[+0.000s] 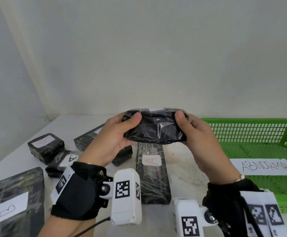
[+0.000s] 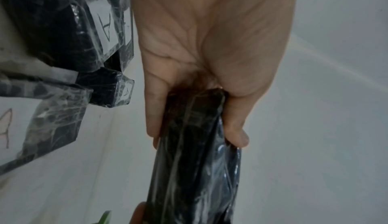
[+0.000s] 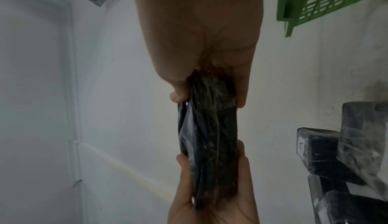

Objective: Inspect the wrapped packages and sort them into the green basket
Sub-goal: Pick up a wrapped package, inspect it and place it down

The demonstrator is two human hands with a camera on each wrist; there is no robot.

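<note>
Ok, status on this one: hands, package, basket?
Left hand and right hand grip one black package, lifted above the table. Green basket to the right, nothing in the way.

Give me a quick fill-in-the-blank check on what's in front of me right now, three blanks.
1. The black wrapped package is held above the table by ____ hands, the left hand and right hand, one at each end.
2. The paper sign in the green basket reads ____.
3. The long package lying below the hands carries the letter ____.

Missing words: both; ABNORMAL; A
</note>
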